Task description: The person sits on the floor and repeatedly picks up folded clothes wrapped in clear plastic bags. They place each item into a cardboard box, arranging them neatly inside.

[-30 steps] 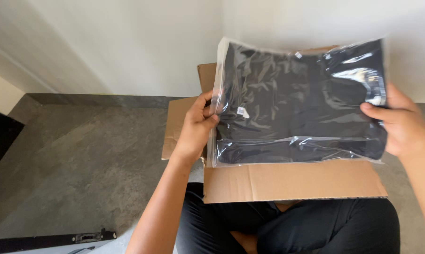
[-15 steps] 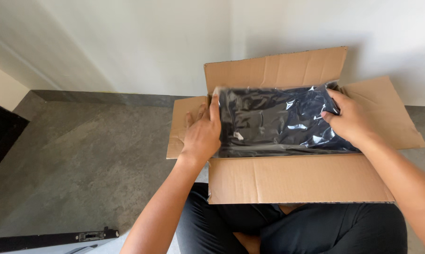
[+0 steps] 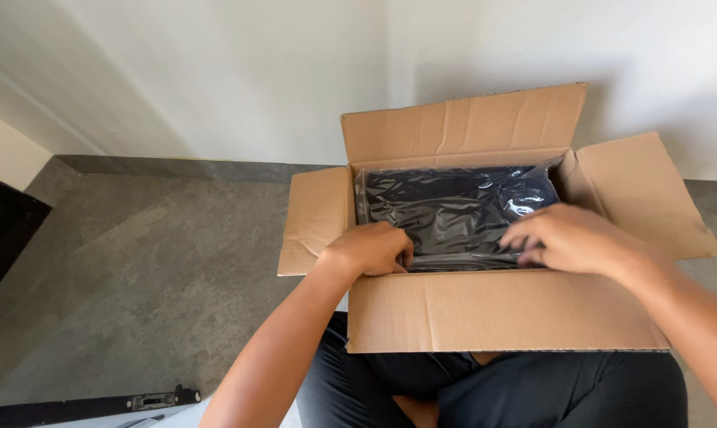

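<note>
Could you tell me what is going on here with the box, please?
A seated person has both hands in an open brown cardboard box resting by their lap. The left hand and right hand press on a dark folded item sealed in a clear plastic bag, which lies flat inside the box. All four flaps stand open.

Single head-worn view, looking steeply down from above the seated person's lap, facing forward toward a pale wall (image 3: 216, 71), close over an open cardboard box (image 3: 501, 309), grey floor (image 3: 136, 269) at left, no second view.
</note>
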